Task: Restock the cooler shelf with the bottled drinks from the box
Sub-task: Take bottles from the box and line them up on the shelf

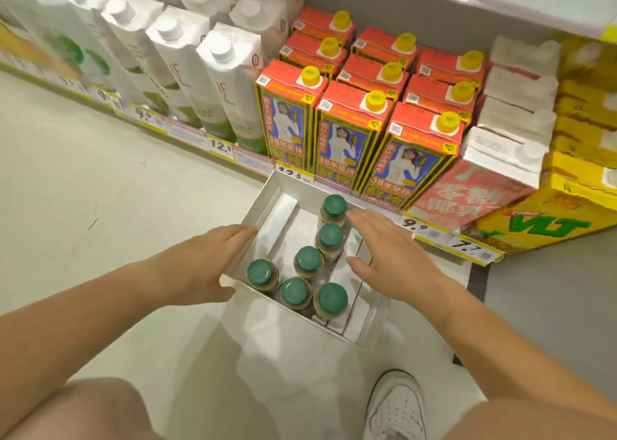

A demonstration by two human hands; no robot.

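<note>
**Bottled drinks, green caps:** six, the first (335, 206) farthest from the person. All are standing upright inside the box, none on the shelf. Two are standing in a line along the right half, one (309, 259) is standing mid-box, and three are clustering at the near end.

**Box (263, 202):** one, white cardboard, open-topped, sitting on the floor (83, 189) just in front of the shelf edge (430, 231). It is holding only the six bottles; its far left part is showing bare bottom.

**Left hand (213, 266):** lying against the outside of the box's left wall. The grip is apart, with fingers straight along the rim and clamping nothing.

**Right hand (390, 256):** spreading above the box's right side, fingertips just beside the farthest cap. The grip is apart, with the thumb held wide and holding nothing. Whether it is touching the box cannot be told.

**Red-topped cartons, yellow caps (375, 100):** nine, standing in three rows of three on the shelf behind the box.

**Tall white cartons, white caps (222, 50):** four countable along the front at left. More are standing behind them, blurred.

**Red-and-white cartons (500, 172):** one column to the right of the red-topped ones, count unclear.

**Yellow VLT pack (551, 219):** sitting at far right.

**Price tags (221, 146):** running along the shelf edge.

**White shoe (397, 406):** one, on the floor below the box.
</note>
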